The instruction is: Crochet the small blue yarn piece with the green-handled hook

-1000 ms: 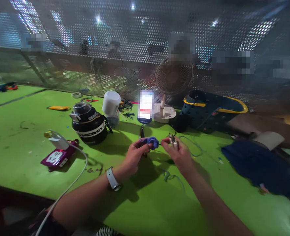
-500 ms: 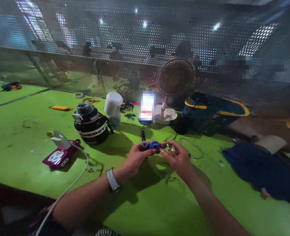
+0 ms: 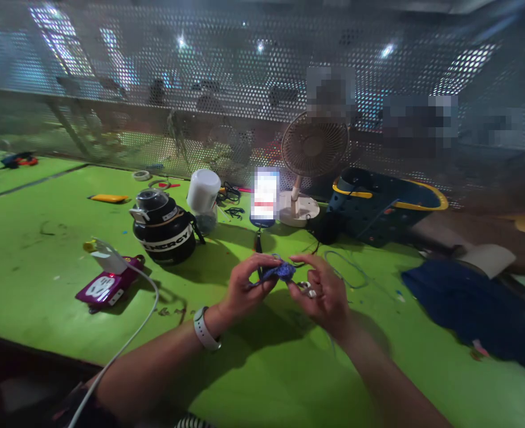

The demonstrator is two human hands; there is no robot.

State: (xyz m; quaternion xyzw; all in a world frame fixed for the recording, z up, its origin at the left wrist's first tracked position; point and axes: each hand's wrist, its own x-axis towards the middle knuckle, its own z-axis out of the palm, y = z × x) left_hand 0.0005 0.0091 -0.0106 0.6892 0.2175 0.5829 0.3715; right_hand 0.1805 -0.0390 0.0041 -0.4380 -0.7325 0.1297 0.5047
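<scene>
Blue yarn (image 3: 285,271) well inside table edge (image 3: 44,340)

1. Green worktop (image 3: 57,238): surface marked with dark stains.
2. Purple power strip (image 3: 123,283): red light lit; white charger (image 3: 111,259) plugged in, white cable (image 3: 143,321) trailing toward the near edge.
3. Black jug (image 3: 168,252): upright, clear lid, lettered white band.
4. White container (image 3: 204,186): beside jug.
5. Fan (image 3: 315,144): white base, before perforated screen (image 3: 227,65).
6. Dark basket (image 3: 369,219): yellow trim.
7. Navy cloth (image 3: 462,309): crumpled, right side.
8. Yellow tool (image 3: 109,198): lying flat, type unconfirmed.
</scene>
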